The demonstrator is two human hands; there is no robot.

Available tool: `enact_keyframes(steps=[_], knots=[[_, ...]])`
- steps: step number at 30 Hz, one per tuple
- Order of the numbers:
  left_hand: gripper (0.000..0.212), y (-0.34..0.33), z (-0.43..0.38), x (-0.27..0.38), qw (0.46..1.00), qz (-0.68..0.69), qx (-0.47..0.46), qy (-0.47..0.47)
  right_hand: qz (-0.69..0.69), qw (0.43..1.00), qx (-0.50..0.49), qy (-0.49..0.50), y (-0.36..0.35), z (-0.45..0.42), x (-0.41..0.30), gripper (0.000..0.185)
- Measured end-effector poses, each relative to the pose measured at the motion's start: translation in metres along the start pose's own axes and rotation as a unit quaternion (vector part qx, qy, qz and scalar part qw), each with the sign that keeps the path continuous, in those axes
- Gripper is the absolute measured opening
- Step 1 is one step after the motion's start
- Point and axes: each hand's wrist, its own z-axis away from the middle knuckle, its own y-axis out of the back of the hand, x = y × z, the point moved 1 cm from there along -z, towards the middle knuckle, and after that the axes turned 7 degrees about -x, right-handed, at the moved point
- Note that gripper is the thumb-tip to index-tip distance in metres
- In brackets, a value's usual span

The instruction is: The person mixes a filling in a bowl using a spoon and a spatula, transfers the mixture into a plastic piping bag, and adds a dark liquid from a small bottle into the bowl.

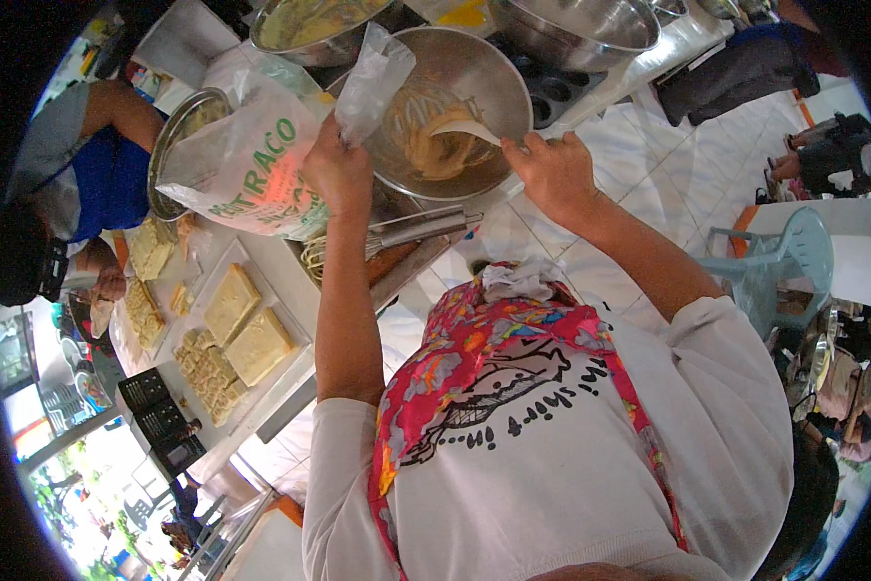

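My left hand [339,173] grips the gathered neck of a clear plastic bag [254,163] with green and red printing. The bag's top [377,83] sticks up past my fist and overlaps the rim of a steel mixing bowl [504,80]. What fills the bag is hard to make out. Between the fingers of my right hand [557,174] is the handle of a white spatula or spoon [468,128]. Its head rests in light brown batter [435,149], which is smeared over the bottom and far wall of the bowl.
A wire whisk [406,231] lies across a tray close to my left forearm. Cut yellowish slabs [250,348] cover a board on the left. Another person [108,160] works beyond them. More steel bowls [581,33] and a dark muffin tin [552,91] stand at the back.
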Motion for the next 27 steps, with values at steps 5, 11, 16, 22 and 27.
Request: enact_keyframes(steps=[5, 11, 16, 22, 27], knots=[[0.041, 0.003, 0.002, 0.003, 0.999, -0.034, -0.011, 0.008, -0.003, 0.999, 0.039, -0.001, 0.023, -0.014, 0.008, 0.033], [0.039, 0.000, 0.003, 0.005, 1.000, -0.026, -0.005, -0.006, 0.002, 0.999, 0.049, -0.007, 0.001, -0.019, 0.023, 0.026], [0.034, -0.003, 0.004, -0.002, 0.999, -0.032, 0.024, -0.034, -0.071, 0.992, -0.049, -0.092, -0.013, -0.006, 0.009, 0.020], [0.035, -0.007, 0.004, -0.001, 0.996, -0.059, -0.024, 0.064, -0.119, 0.988, -0.072, -0.069, 0.001, 0.005, -0.013, 0.039], [0.035, -0.005, 0.004, -0.002, 0.999, -0.045, 0.003, 0.029, -0.075, 0.996, -0.007, -0.044, 0.030, -0.013, -0.003, 0.041]])
